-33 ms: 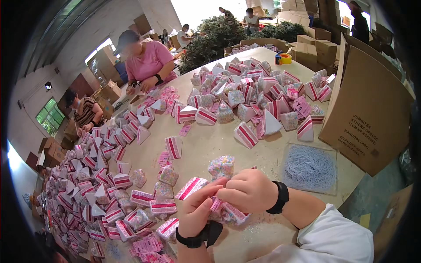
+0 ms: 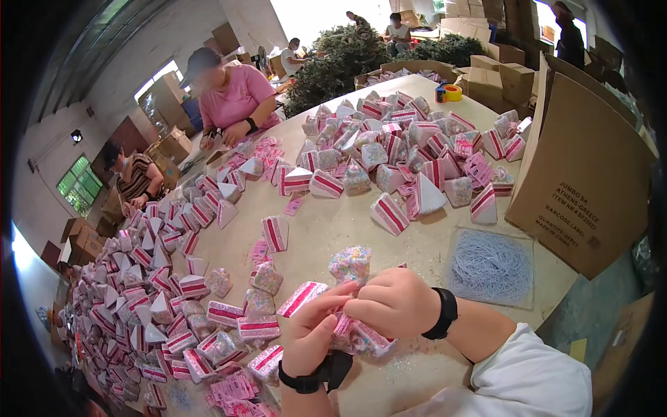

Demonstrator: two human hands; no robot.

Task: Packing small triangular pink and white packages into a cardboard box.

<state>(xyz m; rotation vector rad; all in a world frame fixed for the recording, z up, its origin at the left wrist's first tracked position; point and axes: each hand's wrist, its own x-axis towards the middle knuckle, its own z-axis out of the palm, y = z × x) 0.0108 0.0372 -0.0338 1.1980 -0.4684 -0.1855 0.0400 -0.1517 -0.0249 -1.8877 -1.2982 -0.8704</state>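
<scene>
My left hand [image 2: 311, 335] and my right hand [image 2: 396, 304] meet low in the middle, fingertips pinched together. A pink tag [image 2: 340, 324] shows at my left fingers; whatever the right fingertips pinch is hidden behind them. Just under the hands lies a pink-and-white cake-slice ornament [image 2: 368, 340], partly covered. Beyond the fingers sits another cake-slice ornament, its sprinkled side [image 2: 350, 264] facing me. Beside my left hand rests a glittery slice with a red stripe [image 2: 303, 299]. Each wrist wears a black band.
Heaped cake-slice ornaments [image 2: 153, 299] cover the table's left side, with another pile [image 2: 396, 142] at the far side. Pale string [image 2: 490, 267] lies coiled in a shallow tray at right, near a large cardboard box [image 2: 583, 174]. Two co-workers [image 2: 236, 101] sit at the far left edge.
</scene>
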